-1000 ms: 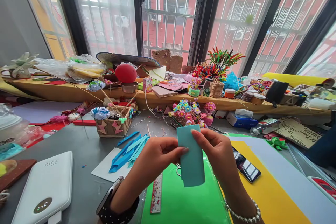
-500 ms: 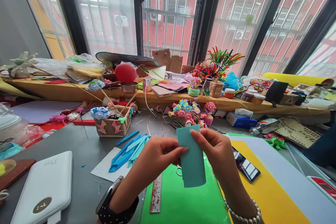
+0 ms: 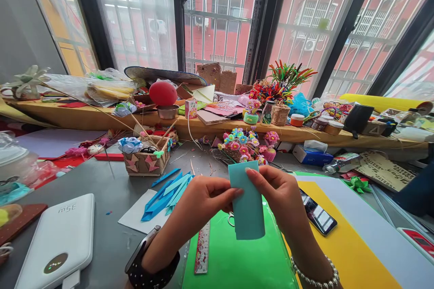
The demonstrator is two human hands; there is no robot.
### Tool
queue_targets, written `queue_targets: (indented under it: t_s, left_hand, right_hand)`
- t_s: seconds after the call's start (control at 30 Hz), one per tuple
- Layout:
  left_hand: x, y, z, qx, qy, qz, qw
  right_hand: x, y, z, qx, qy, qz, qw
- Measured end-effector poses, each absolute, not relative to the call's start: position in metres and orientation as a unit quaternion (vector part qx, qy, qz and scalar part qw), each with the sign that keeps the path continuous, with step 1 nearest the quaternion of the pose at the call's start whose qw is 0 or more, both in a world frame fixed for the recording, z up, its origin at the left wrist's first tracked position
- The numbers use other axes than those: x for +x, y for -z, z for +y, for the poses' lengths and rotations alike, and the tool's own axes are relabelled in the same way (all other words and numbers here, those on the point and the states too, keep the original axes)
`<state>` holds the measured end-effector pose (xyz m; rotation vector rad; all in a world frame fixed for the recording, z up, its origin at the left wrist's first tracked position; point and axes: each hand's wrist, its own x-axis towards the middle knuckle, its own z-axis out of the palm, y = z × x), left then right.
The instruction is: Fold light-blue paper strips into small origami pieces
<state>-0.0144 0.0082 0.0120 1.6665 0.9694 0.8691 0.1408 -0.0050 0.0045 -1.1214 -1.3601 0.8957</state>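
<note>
A folded piece of light blue paper (image 3: 249, 212) is held up between both hands, over a green sheet (image 3: 233, 259). My left hand (image 3: 208, 198) pinches its left edge, thumb in front and fingers behind. At the upper right edge, my right hand (image 3: 276, 189) grips the paper with thumb and fingertips. Below, a patterned ruler (image 3: 202, 248) lies on the green sheet. One handle loop of what look like scissors (image 3: 231, 220) shows beside the paper; the rest is hidden. Left of my left hand, several folded blue paper strips (image 3: 166, 198) rest on white paper (image 3: 130, 219).
A white power bank (image 3: 57, 239) lies at left on the grey table. Behind stand a decorated cardboard box (image 3: 147, 162) and crocheted flowers (image 3: 240, 142). To the right are a phone (image 3: 318, 213) on yellow paper (image 3: 325, 253), a tissue box (image 3: 312, 156) and a plastic bottle (image 3: 342, 162).
Almost nothing differs. The lower end of the folded paper has risen very slightly; both hands keep the same grip.
</note>
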Motion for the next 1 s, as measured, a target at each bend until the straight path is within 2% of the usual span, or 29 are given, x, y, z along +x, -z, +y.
queue_targets:
  t_s: [0.13, 0.23, 0.5, 0.8, 1.0]
  left_hand:
    - [-0.017, -0.0125, 0.0114, 0.647, -0.381, 0.397, 0.528]
    - [-0.0183, -0.0122, 0.0132, 0.628, -0.381, 0.406, 0.543]
    - [-0.0195, -0.0131, 0.0128, 0.616, -0.369, 0.412, 0.561]
    - [-0.0174, -0.0109, 0.0146, 0.628, -0.378, 0.399, 0.551]
    - [-0.0187, -0.0088, 0.0121, 0.682, -0.347, 0.403, 0.502]
  right_hand:
    - [0.1442, -0.0034, -0.0034, -0.464, -0.427, -0.603, 0.488]
    - [0.1462, -0.0015, -0.0015, -0.476, -0.421, -0.625, 0.454]
    - [0.1477, 0.0028, 0.0032, -0.471, -0.41, -0.633, 0.458]
    - [0.1496, 0.0029, 0.004, -0.489, -0.414, -0.64, 0.424]
    - [0.151, 0.0001, 0.0028, -0.467, -0.433, -0.607, 0.475]
